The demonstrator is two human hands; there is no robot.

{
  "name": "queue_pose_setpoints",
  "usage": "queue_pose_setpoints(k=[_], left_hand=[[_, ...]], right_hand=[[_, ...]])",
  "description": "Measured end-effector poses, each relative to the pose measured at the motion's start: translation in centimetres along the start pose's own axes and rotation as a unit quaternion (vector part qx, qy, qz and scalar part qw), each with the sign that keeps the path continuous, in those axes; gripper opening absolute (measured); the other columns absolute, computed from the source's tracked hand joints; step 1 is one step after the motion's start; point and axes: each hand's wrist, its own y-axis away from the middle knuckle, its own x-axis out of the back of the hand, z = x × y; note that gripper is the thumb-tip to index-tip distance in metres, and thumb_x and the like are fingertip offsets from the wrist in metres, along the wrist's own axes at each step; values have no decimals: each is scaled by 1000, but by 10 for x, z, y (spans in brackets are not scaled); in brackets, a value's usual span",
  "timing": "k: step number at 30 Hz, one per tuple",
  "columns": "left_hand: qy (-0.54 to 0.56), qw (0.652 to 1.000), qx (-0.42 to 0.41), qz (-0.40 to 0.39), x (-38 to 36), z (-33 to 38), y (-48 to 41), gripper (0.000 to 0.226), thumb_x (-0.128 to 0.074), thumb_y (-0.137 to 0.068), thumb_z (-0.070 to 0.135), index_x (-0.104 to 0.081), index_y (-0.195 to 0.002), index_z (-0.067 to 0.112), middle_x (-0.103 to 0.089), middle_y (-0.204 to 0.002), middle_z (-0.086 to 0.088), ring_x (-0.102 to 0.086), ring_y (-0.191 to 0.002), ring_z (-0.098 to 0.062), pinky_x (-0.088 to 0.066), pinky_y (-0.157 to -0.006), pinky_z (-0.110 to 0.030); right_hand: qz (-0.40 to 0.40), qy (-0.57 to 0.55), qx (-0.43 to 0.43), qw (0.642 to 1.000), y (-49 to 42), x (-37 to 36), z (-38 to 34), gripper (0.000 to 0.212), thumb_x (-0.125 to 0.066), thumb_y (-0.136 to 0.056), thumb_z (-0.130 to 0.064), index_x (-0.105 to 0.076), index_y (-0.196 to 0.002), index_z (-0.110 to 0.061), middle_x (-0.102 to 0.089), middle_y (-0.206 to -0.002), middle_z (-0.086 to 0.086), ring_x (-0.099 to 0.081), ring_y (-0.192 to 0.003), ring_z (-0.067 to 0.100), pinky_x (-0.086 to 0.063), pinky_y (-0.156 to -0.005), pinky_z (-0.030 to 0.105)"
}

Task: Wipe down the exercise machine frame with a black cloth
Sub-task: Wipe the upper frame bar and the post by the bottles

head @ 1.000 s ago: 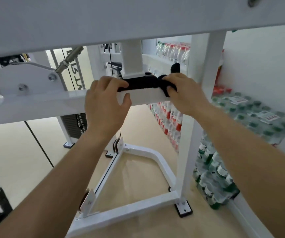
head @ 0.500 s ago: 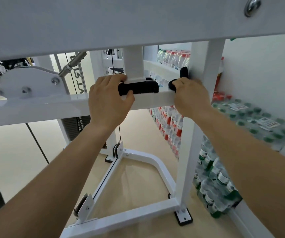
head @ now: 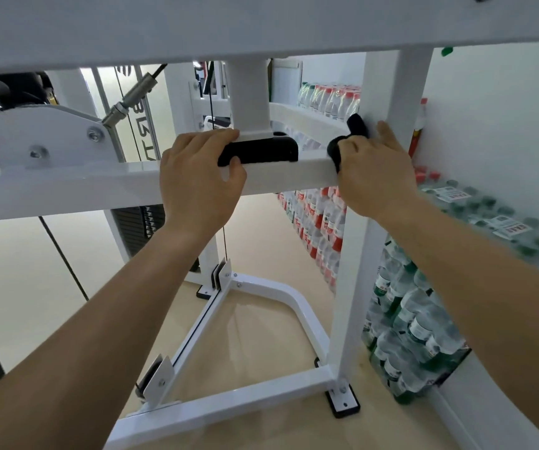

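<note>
The white exercise machine frame has a horizontal crossbar (head: 66,190) that meets an upright post (head: 355,271) on the right. A black rubber pad (head: 261,151) sits on the crossbar under a short white column. My left hand (head: 196,183) grips the crossbar at the pad's left end, fingers over the top and thumb on the pad's front. My right hand (head: 372,170) holds the bunched black cloth (head: 355,126) against the corner where crossbar and post meet. One end of the cloth sticks up above my fingers, and the rest is hidden under my palm.
Shrink-wrapped packs of water bottles (head: 417,326) are stacked along the white wall behind the post. A steel cable fitting (head: 131,99) and a pulley plate (head: 44,138) lie at the left. The base frame (head: 229,407) rests on a beige floor. A wide white beam (head: 261,24) spans overhead.
My right hand has slid the cloth to the right along the crossbar to the upright post, uncovering the black pad. My left hand has stayed where it was.
</note>
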Motion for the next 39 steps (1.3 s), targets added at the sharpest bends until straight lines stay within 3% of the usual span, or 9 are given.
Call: queue_pose_setpoints(k=[3,7,11,15,20,24,29,33,39], left_hand=[[-3,1000,-5,-13,1,0,1,40,-56,-91,27,-64,-130,22,-69,-124,4,-54,-120,-23,-34,-99,-32],[-4,1000,-10,-22,4,-1,2,41,-55,-92,27,-64,-131,21,-69,-124,5,-52,-120,-24,-36,-99,-35],[-7,1000,-10,-27,7,-2,2,41,-56,-92,25,-63,-132,21,-68,-126,5,-54,-119,-24,-38,-100,-38],[-20,997,-35,-61,11,-7,3,49,-55,-91,26,-57,-140,22,-64,-135,5,-51,-124,-25,-39,-102,-40],[-17,999,-24,-38,20,-17,23,48,-58,-89,20,-58,-137,16,-61,-135,0,-49,-124,-23,-40,-104,-36],[-47,999,-19,-17,38,-35,45,41,-61,-88,19,-64,-128,14,-62,-132,-2,-52,-123,-25,-42,-105,-40],[-83,996,28,-24,74,-67,59,39,-64,-87,17,-66,-126,15,-62,-131,-2,-52,-122,-25,-43,-104,-43],[-104,993,54,-10,103,-87,63,36,-61,-87,19,-67,-122,14,-62,-128,-3,-53,-118,-27,-45,-100,-42],[-125,989,79,-15,133,-114,69,35,-58,-88,22,-67,-121,17,-61,-124,-2,-51,-116,-23,-45,-98,-39]], right_hand=[[-9,-140,-28,990,-7,0,-15,36,-44,-94,-9,-60,-126,-16,-61,-125,8,-55,-122,36,-43,-101,42],[-40,-272,12,961,-19,5,-36,38,-40,-98,-14,-59,-129,-23,-61,-126,2,-57,-106,30,-42,-78,37],[-15,-181,31,983,-14,10,-24,37,-37,-100,-20,-61,-127,-25,-65,-128,3,-61,-113,30,-27,-116,42],[8,-120,-48,992,-3,2,-7,30,-42,-100,-14,-64,-120,-19,-65,-124,10,-47,-133,34,-40,-107,44],[36,-270,-34,962,10,21,-37,33,-43,-101,-15,-65,-125,-23,-67,-124,1,-64,-98,31,-50,-74,35],[133,-374,-91,913,49,42,-73,35,-50,-98,-12,-65,-129,-19,-68,-126,1,-65,-103,26,-53,-86,38],[220,-420,35,880,43,71,-149,39,-59,-89,-1,-66,-127,-7,-63,-134,7,-63,-117,28,-49,-98,35],[145,-324,118,927,-7,81,-203,38,-58,-91,-6,-62,-130,-9,-60,-136,9,-57,-122,33,-45,-99,42],[43,-196,56,978,-31,63,-242,32,-44,-92,-18,-55,-119,-4,-61,-113,16,-61,-94,38,-42,-80,41]])
